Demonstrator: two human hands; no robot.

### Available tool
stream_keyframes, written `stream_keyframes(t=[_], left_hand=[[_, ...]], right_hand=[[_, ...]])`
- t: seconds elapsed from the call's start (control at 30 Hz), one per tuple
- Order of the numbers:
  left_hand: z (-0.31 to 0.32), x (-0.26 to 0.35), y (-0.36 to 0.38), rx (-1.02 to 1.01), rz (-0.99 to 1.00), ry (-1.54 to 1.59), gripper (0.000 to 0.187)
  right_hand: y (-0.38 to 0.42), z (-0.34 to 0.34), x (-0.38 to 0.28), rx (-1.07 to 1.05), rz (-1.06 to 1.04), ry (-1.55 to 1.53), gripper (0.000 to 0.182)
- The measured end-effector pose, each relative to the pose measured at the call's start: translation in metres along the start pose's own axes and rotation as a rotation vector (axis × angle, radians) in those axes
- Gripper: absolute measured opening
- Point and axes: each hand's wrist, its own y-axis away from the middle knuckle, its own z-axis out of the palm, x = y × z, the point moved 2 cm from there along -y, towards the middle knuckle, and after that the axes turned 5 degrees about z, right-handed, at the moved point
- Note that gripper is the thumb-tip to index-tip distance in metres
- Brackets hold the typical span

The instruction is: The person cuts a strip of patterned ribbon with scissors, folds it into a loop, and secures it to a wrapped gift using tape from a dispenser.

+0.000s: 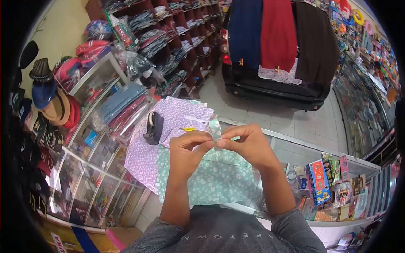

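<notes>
Both hands meet above the glass counter, fingertips pinched together on a narrow strip of green floral paper (215, 129). My left hand (190, 147) grips it from the left and my right hand (244, 141) from the right, thumbs nearly touching. Beneath them lies a green floral sheet (206, 181), with purple floral sheets (181, 110) behind and to the left. A black tape dispenser (153, 127) stands on the purple paper. Something yellow (188, 129) lies just behind my left hand, partly hidden.
Wrapped clothing (126, 105) is piled on the left glass case (90, 168). Hats (57, 107) hang at the far left. Ahead is a black car (274, 90) with draped cloths (278, 38). Boxed goods (318, 181) sit at the right of the counter (291, 139).
</notes>
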Motion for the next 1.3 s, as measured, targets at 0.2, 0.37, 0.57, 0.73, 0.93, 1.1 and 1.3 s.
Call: stream_keyframes(t=[0.2,0.37,0.57,0.73,0.93,1.1,1.3], left_hand=[[-0.028,0.003,0.011,-0.063,0.055,-0.178,0.011],[-0.060,0.005,0.018,0.057,0.176,-0.301,0.006],[-0.103,-0.004,0.032,0.087,0.026,-0.121,0.008],[-0.131,-0.023,0.055,0.146,-0.149,0.076,0.009],[-0.165,-0.027,0.077,0.186,-0.214,0.138,0.009],[-0.197,-0.036,0.090,0.194,-0.193,0.096,0.010],[-0.226,-0.032,0.098,0.270,-0.260,0.161,0.011]], right_hand=[[-0.007,0.028,0.018,0.042,0.046,0.096,0.016],[-0.021,0.065,0.022,0.088,0.023,0.116,0.015],[-0.028,0.104,0.015,0.082,0.074,0.267,0.014],[-0.035,0.136,0.029,0.114,-0.038,0.406,0.012],[-0.043,0.169,0.058,0.091,0.036,0.417,0.011],[-0.055,0.197,0.071,0.039,0.036,0.438,0.011],[-0.074,0.223,0.080,-0.065,-0.035,0.526,0.011]])
